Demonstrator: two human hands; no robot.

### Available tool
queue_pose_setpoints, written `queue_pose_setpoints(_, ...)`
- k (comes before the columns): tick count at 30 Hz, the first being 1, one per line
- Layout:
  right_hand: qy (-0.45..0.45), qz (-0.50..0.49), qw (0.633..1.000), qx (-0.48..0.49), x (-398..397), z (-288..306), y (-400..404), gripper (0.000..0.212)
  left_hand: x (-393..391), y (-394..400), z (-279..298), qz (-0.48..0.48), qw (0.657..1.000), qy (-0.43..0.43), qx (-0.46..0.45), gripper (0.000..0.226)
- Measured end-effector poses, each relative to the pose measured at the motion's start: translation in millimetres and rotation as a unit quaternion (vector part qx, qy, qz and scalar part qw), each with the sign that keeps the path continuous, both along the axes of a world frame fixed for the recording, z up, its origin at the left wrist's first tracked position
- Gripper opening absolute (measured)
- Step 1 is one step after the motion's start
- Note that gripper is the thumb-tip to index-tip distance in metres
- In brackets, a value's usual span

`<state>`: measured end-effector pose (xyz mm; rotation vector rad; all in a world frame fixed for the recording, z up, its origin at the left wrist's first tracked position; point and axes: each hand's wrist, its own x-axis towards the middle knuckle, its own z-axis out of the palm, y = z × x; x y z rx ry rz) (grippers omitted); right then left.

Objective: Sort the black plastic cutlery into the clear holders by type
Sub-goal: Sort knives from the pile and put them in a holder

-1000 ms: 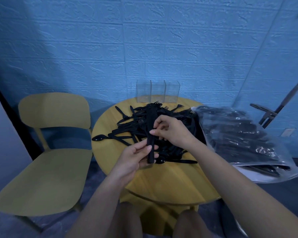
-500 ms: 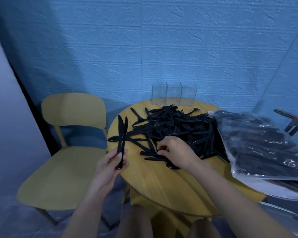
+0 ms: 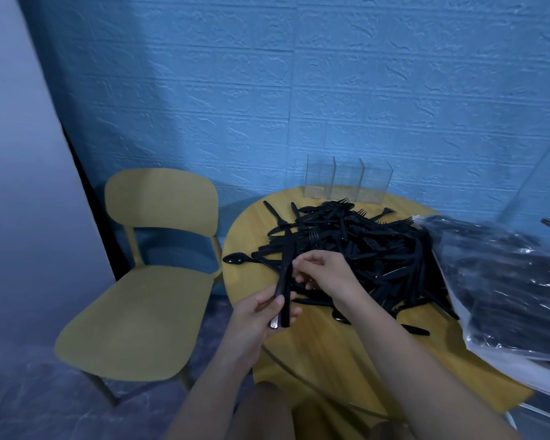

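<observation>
Cutlery pile [image 3: 356, 249] was barely touched, clear holders [image 3: 348, 182] looked empty; left hand [image 3: 261, 315] gripped a few knives [image 3: 285, 281], right hand [image 3: 324, 274] maybe pinching one.

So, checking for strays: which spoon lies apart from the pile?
The spoon at the table's left edge, bowl pointing toward the chair.

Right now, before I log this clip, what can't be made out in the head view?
- Count of black knives gripped by the left hand: they overlap, and fingers cover the handles.
- Whether the right hand pinches anything: its fingertips are turned from view.
- Types inside the plastic bag: glare, blur, and the right edge cuts it off.
- Items deep in the cutlery pile: tangled.
</observation>
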<state>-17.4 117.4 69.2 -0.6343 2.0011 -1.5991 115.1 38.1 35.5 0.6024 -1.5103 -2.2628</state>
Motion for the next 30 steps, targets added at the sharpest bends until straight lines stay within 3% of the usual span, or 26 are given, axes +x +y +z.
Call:
queue_pose_setpoints(4,-0.038,-0.016,0.998,-0.05,-3,1,4,0.011,-5,-3,2,-0.003,1.0,0.003,0.027,0.021)
queue_pose_setpoints(12,-0.023,-0.021,0.998,-0.058,0,1,-10,0.005,-13,-2,6,-0.047,0.998,0.014,0.032,0.026)
queue_pose_setpoints(15,0.02,-0.006,0.999,-0.045,-1,4,-18,0.003,-15,-8,8,-0.026,0.999,0.006,0.04,0.03)
queue_pose_setpoints(18,0.174,-0.019,0.984,0.039,-16,8,-20,0.004,-13,-20,8,0.033,0.997,0.013,0.072,0.028)
queue_pose_setpoints(20,0.27,0.008,0.951,0.148,-27,10,-19,0.003,-9,-31,7,0.072,0.993,0.016,0.098,0.028)
queue_pose_setpoints(23,0.335,0.105,0.887,0.298,-31,6,-26,0.019,-4,-42,4,0.099,0.99,0.009,0.098,0.03)
queue_pose_setpoints(26,0.365,0.148,0.84,0.373,-30,1,-41,0.026,-2,-43,2,0.118,0.988,0.005,0.096,0.028)
queue_pose_setpoints(30,0.29,0.166,0.872,0.359,-34,2,-46,0.014,2,-44,-1,0.123,0.989,0.01,0.083,0.027)
